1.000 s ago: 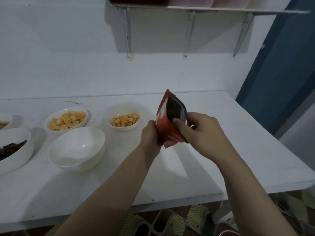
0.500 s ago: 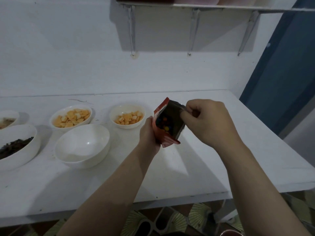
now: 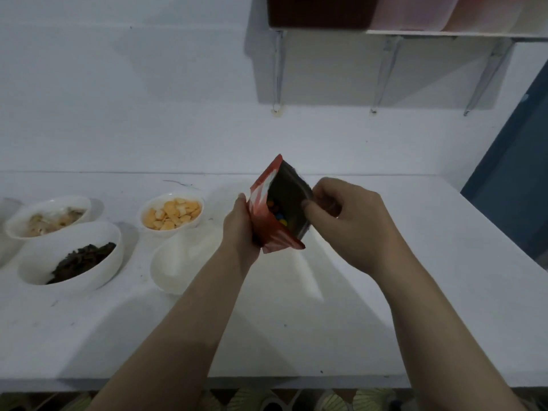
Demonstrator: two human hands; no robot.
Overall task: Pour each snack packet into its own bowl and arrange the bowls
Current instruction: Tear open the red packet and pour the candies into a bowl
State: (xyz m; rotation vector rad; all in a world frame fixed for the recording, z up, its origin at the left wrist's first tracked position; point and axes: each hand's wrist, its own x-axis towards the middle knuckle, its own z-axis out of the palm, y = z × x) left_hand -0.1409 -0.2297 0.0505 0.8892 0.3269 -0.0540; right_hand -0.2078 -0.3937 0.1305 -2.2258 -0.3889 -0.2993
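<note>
A red snack packet (image 3: 274, 232) is held upright above the white table (image 3: 385, 307), its top spread apart so small coloured candies show inside. My left hand (image 3: 241, 229) grips its left side. My right hand (image 3: 347, 221) pinches its right top edge. Just left of the packet, partly behind my left forearm, stands an empty white bowl (image 3: 175, 265). Behind that one is a bowl of orange crackers (image 3: 171, 214). Farther left, a larger bowl holds a dark snack (image 3: 74, 256), and a bowl of pale snack (image 3: 47, 216) stands behind it.
A wall shelf on metal brackets (image 3: 385, 28) hangs above the table's far right, carrying tubs. A dark blue door (image 3: 522, 161) borders the table on the right. The table's front edge (image 3: 267, 381) runs below my forearms, with patterned floor beneath.
My view has swung left, so the bowls now sit nearer the packet. The packet's mouth is pulled wider and the candies inside show. Both hands keep their hold.
</note>
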